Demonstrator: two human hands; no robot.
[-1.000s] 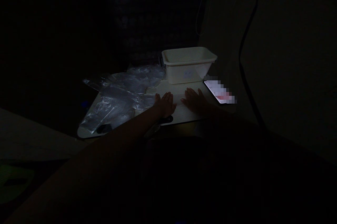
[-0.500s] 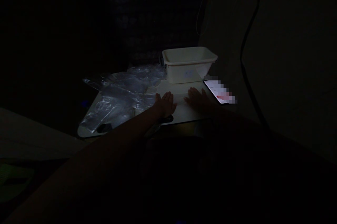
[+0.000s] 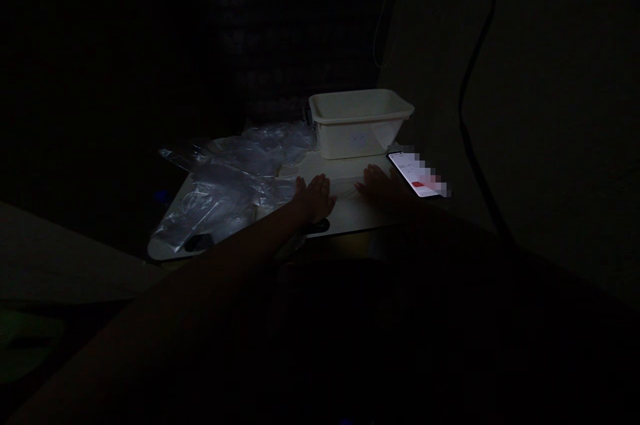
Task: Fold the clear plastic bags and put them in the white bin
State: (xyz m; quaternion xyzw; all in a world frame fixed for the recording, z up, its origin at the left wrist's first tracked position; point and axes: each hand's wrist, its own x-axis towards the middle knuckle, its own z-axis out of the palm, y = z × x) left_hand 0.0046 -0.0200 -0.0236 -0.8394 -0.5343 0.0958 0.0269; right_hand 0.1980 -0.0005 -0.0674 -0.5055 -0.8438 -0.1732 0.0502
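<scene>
In dim light, my left hand (image 3: 315,198) lies flat with fingers spread near the table's front edge. It rests at the right end of the clear plastic bags (image 3: 215,192), which are spread over the table's left side. My right hand (image 3: 377,182) also lies flat, fingers apart, just left of a lit phone (image 3: 413,172). Between my hands a thin clear sheet, perhaps another plastic bag (image 3: 345,185), lies on the white table (image 3: 350,215); its outline is faint. Neither hand grips anything.
A white plastic tub (image 3: 357,138) with dark side handles stands at the back of the table. A dark oval recess (image 3: 199,242) shows near the front left corner. A black cable (image 3: 467,125) hangs down the wall at right.
My right hand has shifted slightly to the right, toward the phone. My left hand, the bags and the tub stay in place.
</scene>
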